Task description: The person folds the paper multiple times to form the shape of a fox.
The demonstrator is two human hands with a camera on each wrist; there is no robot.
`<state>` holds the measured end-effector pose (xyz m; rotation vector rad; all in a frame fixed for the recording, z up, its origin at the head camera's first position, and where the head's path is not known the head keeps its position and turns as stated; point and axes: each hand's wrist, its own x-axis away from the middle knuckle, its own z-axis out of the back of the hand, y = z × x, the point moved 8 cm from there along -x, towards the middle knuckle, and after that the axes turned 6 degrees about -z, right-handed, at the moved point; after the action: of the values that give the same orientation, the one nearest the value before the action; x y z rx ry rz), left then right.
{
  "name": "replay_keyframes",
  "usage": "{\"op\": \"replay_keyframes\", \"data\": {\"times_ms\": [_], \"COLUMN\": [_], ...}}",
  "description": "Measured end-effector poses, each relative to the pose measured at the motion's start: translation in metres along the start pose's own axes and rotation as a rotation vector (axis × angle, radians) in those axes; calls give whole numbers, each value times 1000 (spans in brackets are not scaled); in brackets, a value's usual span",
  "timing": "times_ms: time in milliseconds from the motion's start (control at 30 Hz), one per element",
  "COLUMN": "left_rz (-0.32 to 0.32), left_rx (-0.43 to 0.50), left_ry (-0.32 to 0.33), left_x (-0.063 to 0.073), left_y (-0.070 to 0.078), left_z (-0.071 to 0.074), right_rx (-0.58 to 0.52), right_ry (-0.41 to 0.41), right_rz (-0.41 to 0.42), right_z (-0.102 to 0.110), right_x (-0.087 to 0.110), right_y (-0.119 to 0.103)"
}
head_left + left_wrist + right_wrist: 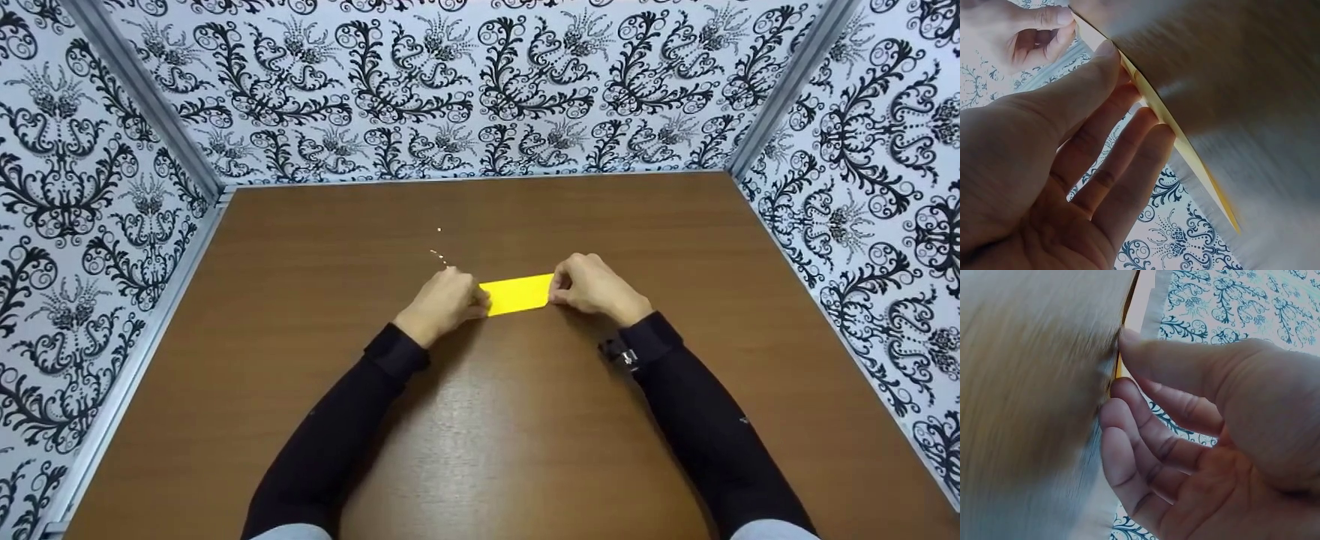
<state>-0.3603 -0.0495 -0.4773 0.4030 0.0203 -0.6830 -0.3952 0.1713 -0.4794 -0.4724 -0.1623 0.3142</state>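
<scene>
A yellow strip lies just right of the centre of the head view, stretched between a person's two hands, its right end slightly higher in the frame than its left. The left hand pinches the left end between thumb and fingers; the right hand pinches the right end in the same way. In the left wrist view the strip appears nearly edge-on, slanting from upper left to lower right, with the other hand at upper left. In the right wrist view only a thin edge shows near the top centre, partly hidden by the fingers. Below is a brown worktop; whether the strip touches it cannot be told. Dark sleeves reach in from the bottom of the frame, and a small dark buckled item sits at the right cuff. Black-and-white patterned walls fill the top and both sides.
</scene>
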Motion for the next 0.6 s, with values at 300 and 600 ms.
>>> {"op": "replay_keyframes", "data": {"times_ms": [300,600], "left_rz": [-14,-53], "left_rx": [-18,-30], "left_ry": [-15,1], "left_x": [0,1], "left_y": [0,2], "left_z": [-2,-1], "right_rx": [-44,13], "right_ry": [128,128], "right_rz": [-29,-43], "right_z": [12,10], "right_x": [-4,-3], "right_y": [7,13]}}
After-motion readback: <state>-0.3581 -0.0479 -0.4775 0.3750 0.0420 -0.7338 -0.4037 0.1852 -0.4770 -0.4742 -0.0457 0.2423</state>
